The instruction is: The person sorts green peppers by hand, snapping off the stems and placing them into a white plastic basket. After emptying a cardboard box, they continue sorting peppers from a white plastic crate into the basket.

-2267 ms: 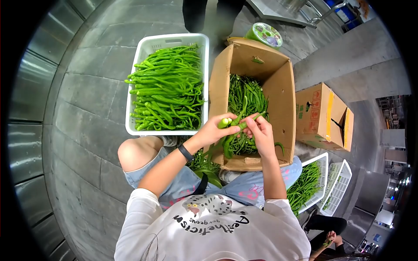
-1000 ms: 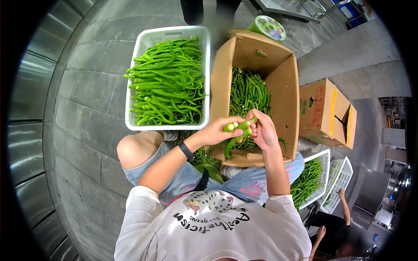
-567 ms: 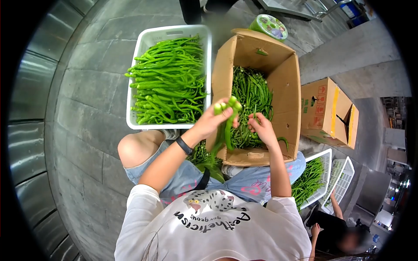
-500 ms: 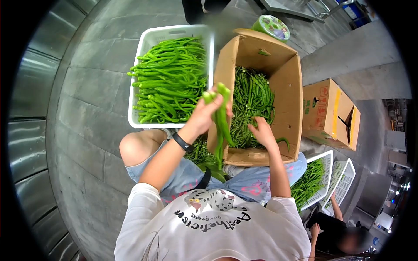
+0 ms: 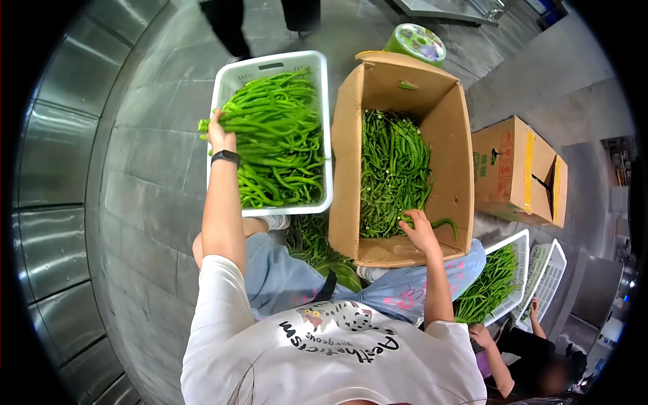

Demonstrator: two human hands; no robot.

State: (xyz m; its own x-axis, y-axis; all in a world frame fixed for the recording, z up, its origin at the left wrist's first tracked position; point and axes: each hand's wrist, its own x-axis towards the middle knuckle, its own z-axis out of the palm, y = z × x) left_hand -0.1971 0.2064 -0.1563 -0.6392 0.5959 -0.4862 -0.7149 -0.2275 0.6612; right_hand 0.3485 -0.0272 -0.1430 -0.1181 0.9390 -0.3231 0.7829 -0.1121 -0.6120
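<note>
My left hand (image 5: 221, 135) is at the left rim of the white plastic basket (image 5: 324, 179), its fingers closed around the stem ends of long green chili peppers (image 5: 208, 125). Beneath and beside it lie many more green chili peppers (image 5: 280, 145), mostly side by side across the basket. Inside the cardboard box (image 5: 452, 148), near its front right corner, my right hand (image 5: 421, 233) has its fingers curled on a green chili pepper (image 5: 406, 219). Around that hand is a pile of thinner, darker green peppers (image 5: 391, 165).
A taped cardboard box (image 5: 516, 169) stands to the right. Below it are a white basket of green peppers (image 5: 489, 283) and a second white basket (image 5: 543, 273), beside a person (image 5: 533, 361). A round green tub (image 5: 418, 44) sits behind the open box. Another person's legs (image 5: 263, 20) show at the top.
My left hand has carried the held peppers from above the cardboard box to the white basket's left side. My right hand stays in the box. The legs at the top have moved left.
</note>
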